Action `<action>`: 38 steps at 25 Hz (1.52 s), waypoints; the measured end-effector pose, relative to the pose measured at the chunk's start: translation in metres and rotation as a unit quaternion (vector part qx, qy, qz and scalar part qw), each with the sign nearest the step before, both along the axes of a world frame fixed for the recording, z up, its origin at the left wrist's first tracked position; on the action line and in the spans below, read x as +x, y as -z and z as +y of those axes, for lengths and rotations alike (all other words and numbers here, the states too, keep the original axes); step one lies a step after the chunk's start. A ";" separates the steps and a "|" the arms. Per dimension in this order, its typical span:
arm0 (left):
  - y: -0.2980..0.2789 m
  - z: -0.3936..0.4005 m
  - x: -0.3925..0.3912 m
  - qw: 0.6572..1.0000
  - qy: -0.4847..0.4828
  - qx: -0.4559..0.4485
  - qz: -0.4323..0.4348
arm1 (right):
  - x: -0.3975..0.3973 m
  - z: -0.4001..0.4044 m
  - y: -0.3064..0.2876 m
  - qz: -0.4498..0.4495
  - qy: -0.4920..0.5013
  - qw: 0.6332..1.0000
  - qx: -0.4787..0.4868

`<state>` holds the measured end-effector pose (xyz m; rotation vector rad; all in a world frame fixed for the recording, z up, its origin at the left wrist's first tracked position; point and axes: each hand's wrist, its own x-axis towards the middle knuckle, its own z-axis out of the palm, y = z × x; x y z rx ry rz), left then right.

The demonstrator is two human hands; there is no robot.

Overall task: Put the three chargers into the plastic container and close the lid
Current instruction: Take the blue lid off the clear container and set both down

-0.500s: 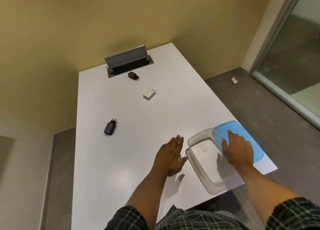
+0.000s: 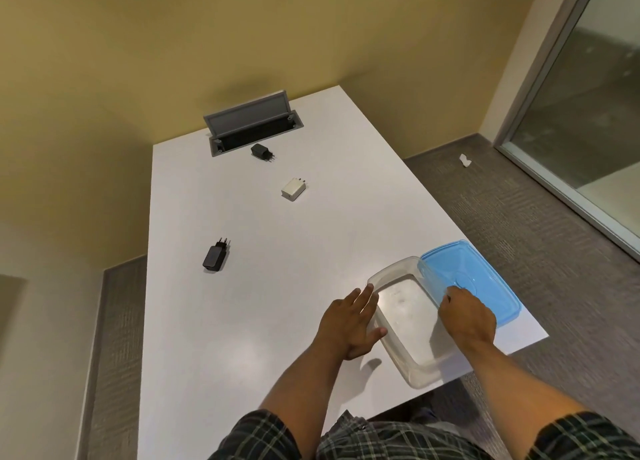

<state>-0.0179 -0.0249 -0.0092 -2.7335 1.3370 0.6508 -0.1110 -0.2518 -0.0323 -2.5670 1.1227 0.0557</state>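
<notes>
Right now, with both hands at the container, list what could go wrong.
The clear container overhangs the table's near edge; a push from the left hand might tip it off. The blue lid, under the right hand, sits near the corner and could slide off.

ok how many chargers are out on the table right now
3, all loose on the table, none in the container: a small black charger by the open cable hatch, a white charger mid-table, and a long black charger toward the left edge.
</notes>
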 end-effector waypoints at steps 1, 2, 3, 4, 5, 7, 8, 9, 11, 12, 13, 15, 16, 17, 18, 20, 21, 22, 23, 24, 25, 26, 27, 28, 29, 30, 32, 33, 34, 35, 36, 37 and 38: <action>0.001 0.001 0.000 1.000 -0.006 -0.004 0.003 | 0.004 -0.001 0.001 -0.017 0.018 0.999 0.026; 0.001 0.002 0.000 1.000 -0.015 -0.009 0.006 | 0.007 -0.002 0.001 -0.032 0.028 0.998 0.050; 0.002 0.005 0.000 1.000 -0.026 -0.015 0.008 | 0.011 -0.002 0.000 -0.040 0.025 0.997 0.067; 0.002 0.008 0.000 0.999 -0.042 -0.026 0.009 | 0.016 -0.001 0.000 -0.044 0.014 0.996 0.081; 0.003 0.011 0.003 0.997 -0.060 -0.038 0.004 | 0.021 0.001 -0.001 -0.048 0.002 0.995 0.089; 0.003 0.022 0.008 0.992 -0.114 -0.055 0.003 | 0.032 0.009 -0.005 -0.054 -0.031 0.992 0.108; 0.002 0.028 0.011 0.987 -0.149 -0.065 0.007 | 0.037 0.015 -0.007 -0.054 -0.055 0.990 0.120; 0.000 0.033 0.014 0.979 -0.189 -0.072 0.017 | 0.042 0.021 -0.007 -0.054 -0.081 0.986 0.133; -0.005 0.048 0.018 0.957 -0.272 -0.083 0.059 | 0.054 0.034 -0.008 -0.048 -0.141 0.977 0.152; -0.006 0.056 0.019 0.945 -0.305 -0.087 0.079 | 0.060 0.040 -0.009 -0.047 -0.175 0.970 0.163; -0.005 0.067 0.020 0.937 -0.327 -0.087 0.089 | 0.067 0.047 -0.010 -0.044 -0.211 0.961 0.173; -0.003 0.086 0.016 0.931 -0.345 -0.086 0.085 | 0.082 0.063 -0.015 -0.024 -0.275 0.944 0.178; 0.000 0.094 0.013 0.925 -0.359 -0.091 0.078 | 0.089 0.071 -0.017 -0.013 -0.305 0.937 0.172; 0.002 0.100 0.010 0.917 -0.381 -0.096 0.077 | 0.096 0.079 -0.018 -0.003 -0.333 0.929 0.162; 0.002 0.105 0.007 0.905 -0.406 -0.099 0.078 | 0.102 0.086 -0.020 0.003 -0.355 0.923 0.148; 0.005 0.112 0.004 0.885 -0.446 -0.102 0.086 | 0.114 0.100 -0.022 0.007 -0.380 0.916 0.131; 0.006 0.115 0.003 0.880 -0.455 -0.103 0.092 | 0.118 0.106 -0.023 0.009 -0.381 0.915 0.134; 0.006 0.119 0.002 0.875 -0.463 -0.102 0.098 | 0.122 0.112 -0.024 0.011 -0.377 0.915 0.140; 0.006 0.123 0.000 0.870 -0.471 -0.100 0.106 | 0.125 0.118 -0.024 0.010 -0.375 0.915 0.145; 0.006 0.126 -0.001 0.866 -0.476 -0.099 0.113 | 0.127 0.122 -0.024 0.010 -0.377 0.914 0.148; 0.005 0.130 -0.003 0.863 -0.481 -0.098 0.118 | 0.127 0.126 -0.022 0.012 -0.385 0.911 0.148; 0.005 0.133 -0.004 0.862 -0.483 -0.096 0.118 | 0.127 0.129 -0.021 0.012 -0.394 0.907 0.147; 0.004 0.135 -0.004 0.863 -0.483 -0.090 0.118 | 0.127 0.131 -0.020 0.014 -0.402 0.904 0.146; 0.004 0.138 -0.005 0.864 -0.482 -0.084 0.120 | 0.127 0.133 -0.020 0.017 -0.410 0.900 0.148; 0.005 0.140 -0.005 0.865 -0.479 -0.080 0.125 | 0.128 0.136 -0.020 0.019 -0.417 0.896 0.150; 0.005 0.143 -0.005 0.868 -0.473 -0.073 0.131 | 0.128 0.138 -0.020 0.020 -0.423 0.893 0.152; 0.008 0.148 -0.006 0.877 -0.458 -0.046 0.136 | 0.132 0.143 -0.021 0.017 -0.428 0.890 0.157; 0.008 0.150 -0.006 0.882 -0.450 -0.034 0.138 | 0.134 0.145 -0.021 0.016 -0.428 0.890 0.157; 0.011 0.151 -0.005 0.884 -0.447 -0.029 0.137 | 0.135 0.146 -0.021 0.018 -0.427 0.890 0.158; 0.012 0.151 -0.004 0.882 -0.451 -0.032 0.135 | 0.137 0.146 -0.019 0.020 -0.427 0.890 0.158; 0.013 0.151 -0.002 0.878 -0.459 -0.041 0.131 | 0.138 0.146 -0.018 0.022 -0.426 0.890 0.159; 0.014 0.151 -0.001 0.874 -0.466 -0.049 0.127 | 0.138 0.146 -0.017 0.023 -0.426 0.890 0.158; 0.014 0.151 0.000 0.873 -0.469 -0.053 0.121 | 0.138 0.145 -0.016 0.023 -0.426 0.891 0.158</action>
